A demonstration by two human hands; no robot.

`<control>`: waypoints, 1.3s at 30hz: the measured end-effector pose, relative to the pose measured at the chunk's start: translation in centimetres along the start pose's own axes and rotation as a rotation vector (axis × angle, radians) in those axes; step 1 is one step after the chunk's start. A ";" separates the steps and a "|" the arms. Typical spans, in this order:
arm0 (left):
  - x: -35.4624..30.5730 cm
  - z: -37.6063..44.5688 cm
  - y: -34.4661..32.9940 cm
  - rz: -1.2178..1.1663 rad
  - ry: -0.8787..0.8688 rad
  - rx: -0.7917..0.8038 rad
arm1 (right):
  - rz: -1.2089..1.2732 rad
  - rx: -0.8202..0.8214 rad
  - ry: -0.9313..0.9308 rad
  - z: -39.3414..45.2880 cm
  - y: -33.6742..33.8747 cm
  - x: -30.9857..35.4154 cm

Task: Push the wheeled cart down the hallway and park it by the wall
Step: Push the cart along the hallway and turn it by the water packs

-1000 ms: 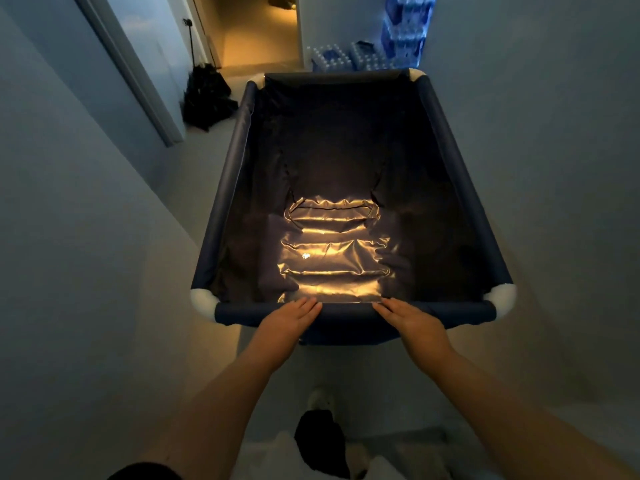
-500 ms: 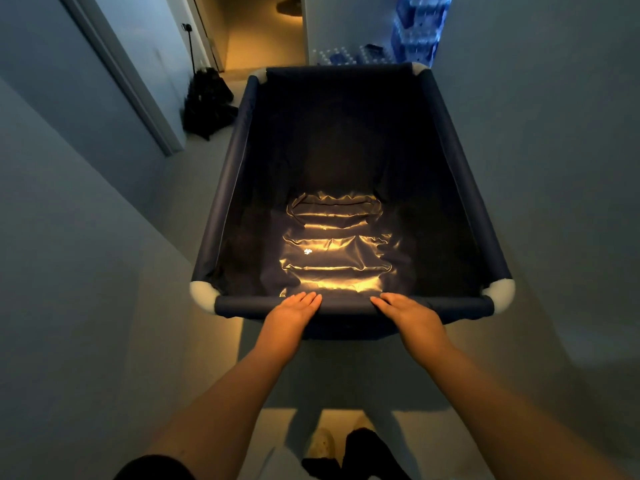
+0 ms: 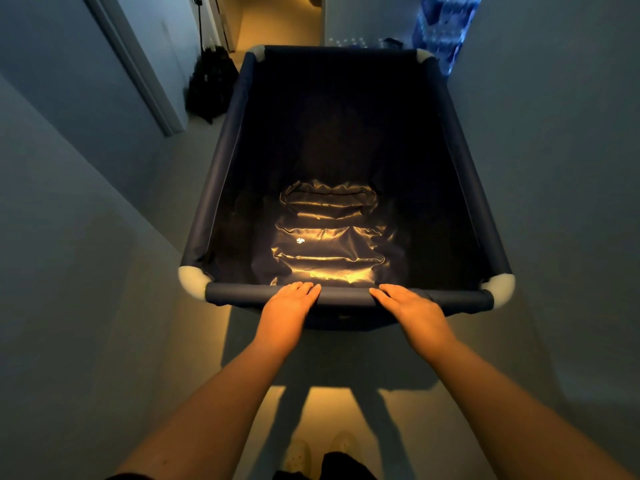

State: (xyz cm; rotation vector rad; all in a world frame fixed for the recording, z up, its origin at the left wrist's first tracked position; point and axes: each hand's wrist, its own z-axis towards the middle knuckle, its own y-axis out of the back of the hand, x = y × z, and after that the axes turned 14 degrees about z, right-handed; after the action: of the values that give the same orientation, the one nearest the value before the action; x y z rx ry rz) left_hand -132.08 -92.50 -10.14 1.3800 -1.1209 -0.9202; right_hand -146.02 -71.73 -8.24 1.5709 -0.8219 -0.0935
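Note:
A deep cart (image 3: 228, 140) with dark blue fabric walls, a padded tube rim and white corner pieces fills the middle of the view; nothing lies inside it, and its wheels are hidden. My left hand (image 3: 287, 306) and my right hand (image 3: 408, 306) both rest on the near rim bar, fingers laid over the top and thumbs hidden under it. The cart points down a narrow, dim hallway, between a wall on the left (image 3: 69, 237) and a wall on the right (image 3: 554, 202).
A black bag (image 3: 207, 88) slumps against the left wall past a white door frame (image 3: 138, 74). Stacked packs of water bottles (image 3: 446, 32) stand at the far right beyond the cart. A lit doorway (image 3: 277, 19) opens ahead. My feet (image 3: 318, 455) show below.
The cart has rolled forward down the hallway with my hands still on its rim. The black bag and the bottle packs are nearer, and the bottles are now partly hidden behind the cart's far end.

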 end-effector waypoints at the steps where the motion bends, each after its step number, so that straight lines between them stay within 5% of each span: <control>1: -0.2 0.3 0.1 0.002 0.008 -0.005 | 0.002 -0.003 -0.003 0.3 0.2 -0.2; 13: -2.9 0.7 -0.1 0.010 0.036 -0.028 | 0.072 -0.097 0.009 1.0 0.7 -2.8; 20: -1.2 -1.3 -0.5 0.002 -0.158 -0.021 | 0.113 -0.131 -0.156 0.9 -0.4 -2.2; 39: 19.9 -7.4 0.4 0.142 -0.759 0.076 | 0.238 -0.361 -0.029 2.9 -11.8 22.7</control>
State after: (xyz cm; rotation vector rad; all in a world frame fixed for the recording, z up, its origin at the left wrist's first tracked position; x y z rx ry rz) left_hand -119.97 -109.75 -7.72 0.9966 -1.8060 -1.3557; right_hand -125.51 -87.12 -10.35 1.1281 -0.9512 -0.0867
